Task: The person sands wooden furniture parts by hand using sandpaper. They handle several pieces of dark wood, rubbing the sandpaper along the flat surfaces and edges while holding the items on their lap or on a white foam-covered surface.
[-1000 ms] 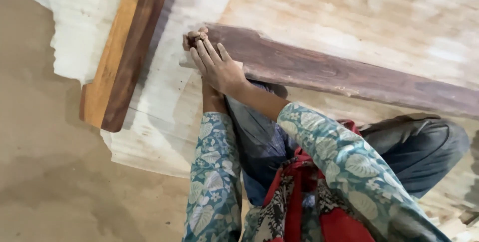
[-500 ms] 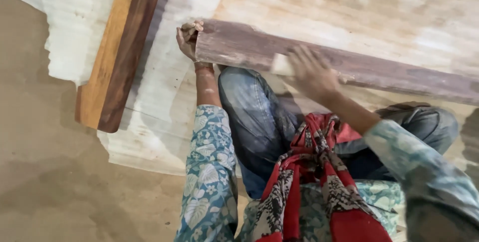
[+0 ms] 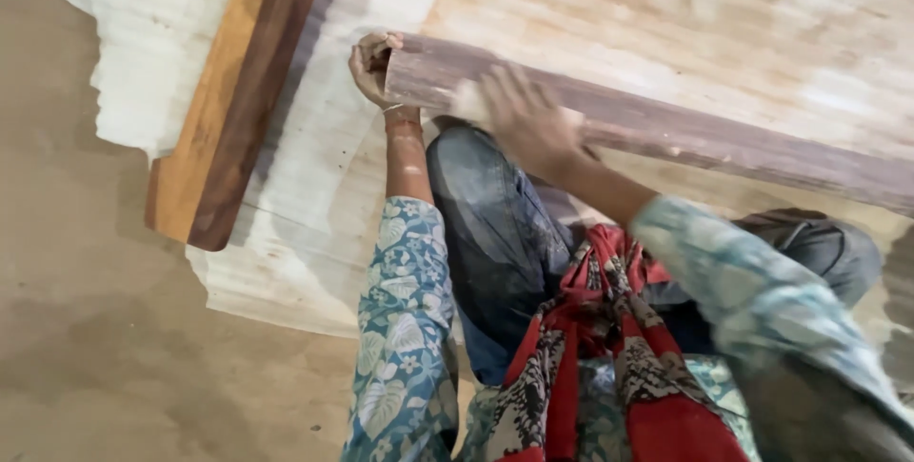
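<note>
While L hand grips beam, R hand rubs.

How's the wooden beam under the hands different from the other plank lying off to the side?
The dark beam is greyish-brown and dusty; the side plank is two-toned, orange and dark brown. The beam runs across the person's lap, with the left hand at its end and the right hand on top; the plank lies untouched on the pale corrugated sheet. Both are long, straight wood.

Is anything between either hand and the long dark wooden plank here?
Nothing visible. The left hand grips the end of the wooden plank, and the right hand lies directly on its top face, though motion-blurred.
</note>
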